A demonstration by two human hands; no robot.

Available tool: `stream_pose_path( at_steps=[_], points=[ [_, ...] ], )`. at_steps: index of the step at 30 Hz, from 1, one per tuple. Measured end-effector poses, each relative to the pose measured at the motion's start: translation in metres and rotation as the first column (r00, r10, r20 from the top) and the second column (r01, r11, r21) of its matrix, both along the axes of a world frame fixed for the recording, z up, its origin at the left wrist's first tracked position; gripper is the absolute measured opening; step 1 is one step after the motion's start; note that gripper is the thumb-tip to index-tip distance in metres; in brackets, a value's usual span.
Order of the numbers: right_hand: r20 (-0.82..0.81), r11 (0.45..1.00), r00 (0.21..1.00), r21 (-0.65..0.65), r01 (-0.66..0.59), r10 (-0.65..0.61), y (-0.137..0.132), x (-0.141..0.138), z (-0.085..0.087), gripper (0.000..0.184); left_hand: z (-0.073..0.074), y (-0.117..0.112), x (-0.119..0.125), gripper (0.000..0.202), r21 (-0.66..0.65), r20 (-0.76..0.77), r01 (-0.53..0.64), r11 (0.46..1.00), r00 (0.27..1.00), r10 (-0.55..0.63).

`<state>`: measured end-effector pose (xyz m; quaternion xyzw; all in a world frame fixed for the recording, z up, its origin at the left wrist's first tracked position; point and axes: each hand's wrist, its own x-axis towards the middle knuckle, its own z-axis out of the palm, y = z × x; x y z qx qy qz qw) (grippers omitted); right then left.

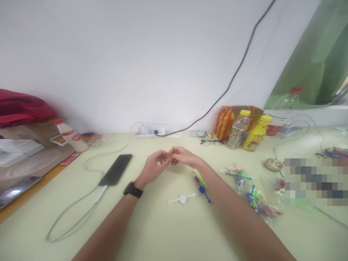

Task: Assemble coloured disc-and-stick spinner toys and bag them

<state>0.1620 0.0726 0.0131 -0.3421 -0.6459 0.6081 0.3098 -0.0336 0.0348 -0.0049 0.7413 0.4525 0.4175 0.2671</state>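
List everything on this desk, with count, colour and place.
small yellow piece: 1, yellow, pinched between both hands
phone: 1, black, left of the hands, white cable plugged in
white part: 1, white, near edge below the hands
bottles: 2, yellow caps, back right
glasses: 1, dark, beside the bottles
power strip: 1, white, against the wall
bagged toy parts: several, multicoloured, right
table: 1, pale yellow
left hand: 1, black watch on the wrist
right hand: 1, bare
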Motion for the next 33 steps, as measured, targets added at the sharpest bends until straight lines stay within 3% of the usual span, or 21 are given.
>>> stream_pose_path(
  at_steps=[6,15,21,27,30,33],
  points=[
    [0.044,0.998,0.998,-0.036,-0.047,0.048,-0.005,0.002,0.002,0.007,0.003,-0.001,0.004,0.029,-0.065,0.034,0.09,0.994,0.996,-0.088],
    [0.039,0.996,0.996,-0.035,-0.085,0.086,-0.005,0.002,0.003,0.007,0.002,0.0,0.003,0.029,-0.073,0.036,0.084,0.994,0.996,-0.081],
    [0.231,0.997,0.971,0.059,0.058,-0.07,0.0,0.001,-0.003,0.014,-0.002,0.001,-0.001,0.023,-0.031,-0.007,0.007,1.0,1.0,-0.008],
    [0.454,0.948,0.852,0.287,0.135,-0.259,0.011,0.015,-0.012,0.031,-0.012,0.005,-0.012,0.021,0.076,-0.26,-0.054,0.996,0.963,0.072],
    [0.534,0.936,0.806,0.345,0.068,-0.256,0.008,0.023,-0.001,0.025,-0.018,0.013,-0.02,0.02,0.11,-0.309,-0.106,0.988,0.942,0.135],
    [0.621,0.945,0.768,0.321,-0.065,-0.158,-0.006,0.023,0.022,0.014,-0.023,0.02,-0.028,0.018,0.179,-0.308,-0.176,0.968,0.924,0.225]
  ],
)
